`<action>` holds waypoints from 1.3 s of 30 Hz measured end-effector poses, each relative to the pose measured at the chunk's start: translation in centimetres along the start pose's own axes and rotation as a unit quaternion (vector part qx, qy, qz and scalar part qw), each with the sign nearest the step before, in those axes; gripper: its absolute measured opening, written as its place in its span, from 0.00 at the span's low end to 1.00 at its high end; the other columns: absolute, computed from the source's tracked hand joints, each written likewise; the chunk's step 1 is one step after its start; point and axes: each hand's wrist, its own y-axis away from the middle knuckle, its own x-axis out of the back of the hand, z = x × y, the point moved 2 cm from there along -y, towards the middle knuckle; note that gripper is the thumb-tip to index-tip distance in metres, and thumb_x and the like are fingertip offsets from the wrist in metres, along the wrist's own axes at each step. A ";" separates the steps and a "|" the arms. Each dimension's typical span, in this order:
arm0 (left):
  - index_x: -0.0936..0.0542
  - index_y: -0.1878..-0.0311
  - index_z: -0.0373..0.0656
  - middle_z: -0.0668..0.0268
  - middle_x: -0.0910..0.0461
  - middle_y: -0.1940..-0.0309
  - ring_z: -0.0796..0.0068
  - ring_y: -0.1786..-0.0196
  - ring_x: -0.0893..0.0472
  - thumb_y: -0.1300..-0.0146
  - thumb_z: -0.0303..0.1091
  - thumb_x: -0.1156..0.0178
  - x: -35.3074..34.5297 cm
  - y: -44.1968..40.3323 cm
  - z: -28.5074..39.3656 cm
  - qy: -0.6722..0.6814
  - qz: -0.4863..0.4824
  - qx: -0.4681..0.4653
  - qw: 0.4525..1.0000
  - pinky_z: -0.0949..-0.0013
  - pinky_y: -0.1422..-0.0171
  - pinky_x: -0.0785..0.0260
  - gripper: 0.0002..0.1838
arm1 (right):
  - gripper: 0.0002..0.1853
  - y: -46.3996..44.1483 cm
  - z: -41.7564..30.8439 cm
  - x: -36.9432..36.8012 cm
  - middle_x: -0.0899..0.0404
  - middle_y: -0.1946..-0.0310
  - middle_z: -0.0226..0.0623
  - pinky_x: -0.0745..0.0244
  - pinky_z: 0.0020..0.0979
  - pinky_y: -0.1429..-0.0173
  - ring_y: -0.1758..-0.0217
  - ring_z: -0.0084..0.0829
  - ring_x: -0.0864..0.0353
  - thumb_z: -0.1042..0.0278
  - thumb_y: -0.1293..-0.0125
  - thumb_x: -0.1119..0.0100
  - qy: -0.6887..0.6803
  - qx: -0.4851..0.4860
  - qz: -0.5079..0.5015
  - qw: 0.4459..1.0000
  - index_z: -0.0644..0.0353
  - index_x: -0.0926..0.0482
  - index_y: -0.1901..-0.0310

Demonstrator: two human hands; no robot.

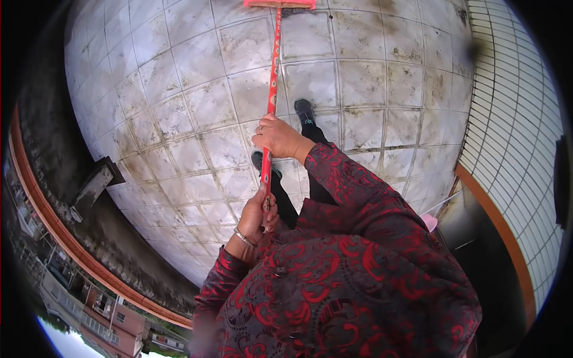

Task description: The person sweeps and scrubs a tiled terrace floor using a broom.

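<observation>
A broom with a red patterned handle (274, 71) slants down the middle of the view. Its pink-red head (286, 3) lies on the tiles at the top edge and is partly cut off, with something dark beside it. My right hand (282, 138), wearing a ring, is closed around the middle of the handle. Lower down, my left hand (255, 213), with a bracelet at the wrist, wraps the handle near its end. Both of my shoes, a dark one (304, 110) ahead and another behind the handle, stand on the floor.
Pale, stained square tiles (227, 113) cover the floor. A low parapet with an orange-brown ledge (65, 244) borders the left, with buildings beyond. At right stands a white-tiled wall (507, 95), beside a dark opening (486, 268) and a pink object (429, 222).
</observation>
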 end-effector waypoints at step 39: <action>0.33 0.69 0.44 0.73 0.39 0.88 0.80 0.89 0.42 0.30 0.49 0.54 -20.8 -11.4 1.9 -0.277 -0.066 0.157 0.946 0.74 0.83 0.50 0.19 | 0.06 22.5 8.2 15.0 0.24 0.74 0.33 0.37 0.38 0.50 0.64 0.37 0.27 0.65 0.49 0.37 0.104 -0.327 0.252 0.905 0.54 0.23 0.72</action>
